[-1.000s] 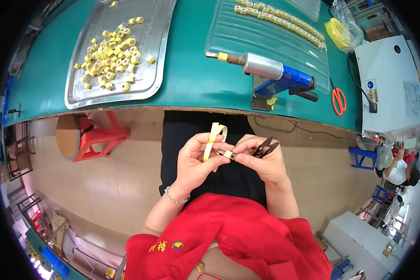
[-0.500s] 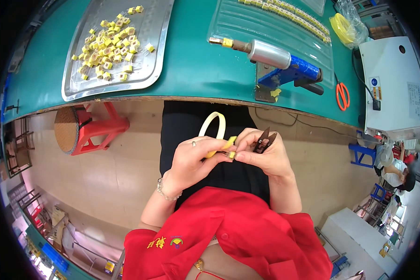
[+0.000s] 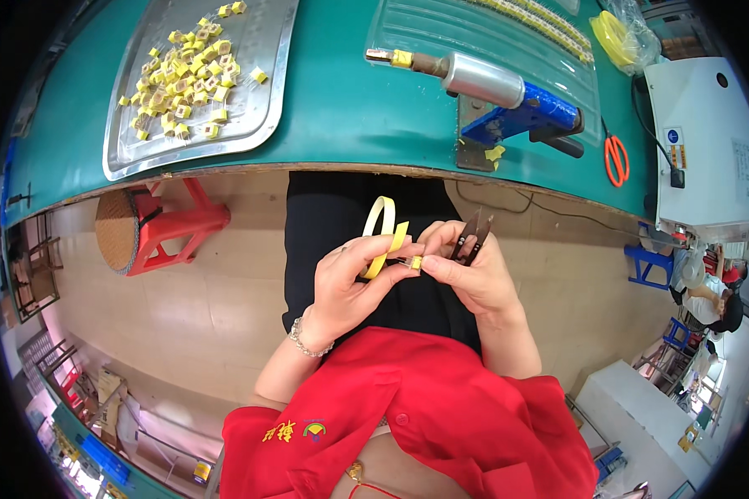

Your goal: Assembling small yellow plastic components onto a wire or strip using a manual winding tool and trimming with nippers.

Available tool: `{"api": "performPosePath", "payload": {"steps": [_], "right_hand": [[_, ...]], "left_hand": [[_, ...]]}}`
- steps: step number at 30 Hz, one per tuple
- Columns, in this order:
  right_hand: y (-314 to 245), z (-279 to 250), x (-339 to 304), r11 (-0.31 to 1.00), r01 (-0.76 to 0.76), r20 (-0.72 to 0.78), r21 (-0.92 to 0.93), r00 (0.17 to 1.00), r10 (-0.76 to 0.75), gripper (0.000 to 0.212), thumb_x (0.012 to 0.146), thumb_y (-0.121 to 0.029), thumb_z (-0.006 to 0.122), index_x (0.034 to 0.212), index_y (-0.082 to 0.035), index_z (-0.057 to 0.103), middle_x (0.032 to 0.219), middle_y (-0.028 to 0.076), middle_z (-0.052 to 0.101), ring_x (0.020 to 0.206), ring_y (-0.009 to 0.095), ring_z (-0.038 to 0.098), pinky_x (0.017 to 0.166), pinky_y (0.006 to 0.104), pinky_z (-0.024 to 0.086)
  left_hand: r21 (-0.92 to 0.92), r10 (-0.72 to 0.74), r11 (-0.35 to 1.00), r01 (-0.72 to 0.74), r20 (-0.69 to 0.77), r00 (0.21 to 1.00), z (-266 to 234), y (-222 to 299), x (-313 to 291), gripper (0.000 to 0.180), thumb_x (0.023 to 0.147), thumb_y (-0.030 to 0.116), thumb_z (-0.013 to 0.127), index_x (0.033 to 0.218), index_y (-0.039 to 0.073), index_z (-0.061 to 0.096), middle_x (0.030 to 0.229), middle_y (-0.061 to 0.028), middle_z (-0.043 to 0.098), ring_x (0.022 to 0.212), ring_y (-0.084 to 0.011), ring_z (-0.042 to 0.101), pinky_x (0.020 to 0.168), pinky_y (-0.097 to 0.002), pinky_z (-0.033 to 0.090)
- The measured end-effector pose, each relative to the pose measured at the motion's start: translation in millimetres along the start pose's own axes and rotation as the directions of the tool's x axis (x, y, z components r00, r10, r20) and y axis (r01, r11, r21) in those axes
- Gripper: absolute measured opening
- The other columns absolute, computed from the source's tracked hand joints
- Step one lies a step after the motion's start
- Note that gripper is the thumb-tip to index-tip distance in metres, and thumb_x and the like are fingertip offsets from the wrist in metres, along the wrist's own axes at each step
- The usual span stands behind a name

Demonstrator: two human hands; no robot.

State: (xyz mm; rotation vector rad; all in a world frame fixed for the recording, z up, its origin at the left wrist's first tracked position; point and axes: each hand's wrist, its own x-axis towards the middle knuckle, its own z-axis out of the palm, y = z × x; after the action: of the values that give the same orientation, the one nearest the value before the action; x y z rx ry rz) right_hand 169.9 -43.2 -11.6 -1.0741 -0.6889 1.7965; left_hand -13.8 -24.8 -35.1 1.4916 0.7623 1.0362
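Your left hand (image 3: pixel 345 276) pinches yellow part (image 3: pixel 415 262), tape (image 3: pixel 400 238); right hand (image 3: pixel 479 281) holds snips (image 3: pixel 466 236). Seemingly done: rows (image 3: pixel 551 27) right of metal tray (image 3: pixel 260 116); remaining: pile (image 3: pixel 185 81) inside.

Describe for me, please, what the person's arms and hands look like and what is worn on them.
Short red sleeves end above bare forearms. The left hand and right hand wear no gloves; a pale, beaded-looking bracelet circles the left wrist; the right wrist is bare.

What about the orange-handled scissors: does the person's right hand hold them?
No, the orange-handled scissors lie on the green tabletop, while the right hand holds dark, pointed metal snips.
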Motion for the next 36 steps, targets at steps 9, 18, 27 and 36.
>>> {"api": "performPosePath", "payload": {"steps": [9,18,27,36], "right_hand": [[3,2,0,1.000,0.005,-0.013,0.012,1.000,-0.004,0.011,0.076,-0.003,0.065,0.082,-0.001,0.055,0.088,0.008,0.056,0.076,0.011,0.052,0.063,0.0225,0.039],[1,6,2,0.999,0.042,-0.007,-0.003,0.999,-0.042,0.011,0.075,-0.004,0.066,0.075,-0.002,0.055,0.084,0.009,0.055,0.073,0.012,0.052,0.062,0.0218,0.040],[4,0,4,1.000,0.028,-0.023,-0.008,0.999,-0.028,0.012,0.075,-0.004,0.066,0.074,-0.002,0.054,0.082,0.009,0.054,0.067,0.011,0.050,0.057,0.0215,0.038],[0,3,0,0.985,-0.011,-0.012,0.170,1.000,0.013,0.015,0.076,-0.004,0.070,0.084,0.002,0.060,0.081,0.005,0.060,0.067,0.007,0.053,0.058,0.0200,0.041]], "left_hand": [[0.168,0.153,0.975,-0.146,-0.035,0.988,-1,8,11,0.031,0.072,-0.006,0.068,0.100,-0.001,0.056,0.087,-0.0125,0.067,0.078,-0.0208,0.066,0.065,-0.0262,0.053],[0.251,0.246,0.941,-0.227,-0.045,0.968,0,11,12,0.029,0.068,-0.006,0.071,0.092,0.000,0.058,0.084,-0.0099,0.068,0.069,-0.0201,0.064,0.061,-0.0270,0.050],[0.278,0.263,0.928,-0.247,-0.020,0.965,2,6,9,0.029,0.069,-0.008,0.070,0.095,-0.001,0.058,0.084,-0.0105,0.067,0.070,-0.0198,0.065,0.062,-0.0265,0.051],[-0.264,-0.091,0.962,0.071,-0.064,0.994,4,3,6,0.035,0.077,-0.011,0.062,0.109,-0.005,0.048,0.095,-0.0211,0.062,0.089,-0.0249,0.064,0.072,-0.0306,0.056]]}}
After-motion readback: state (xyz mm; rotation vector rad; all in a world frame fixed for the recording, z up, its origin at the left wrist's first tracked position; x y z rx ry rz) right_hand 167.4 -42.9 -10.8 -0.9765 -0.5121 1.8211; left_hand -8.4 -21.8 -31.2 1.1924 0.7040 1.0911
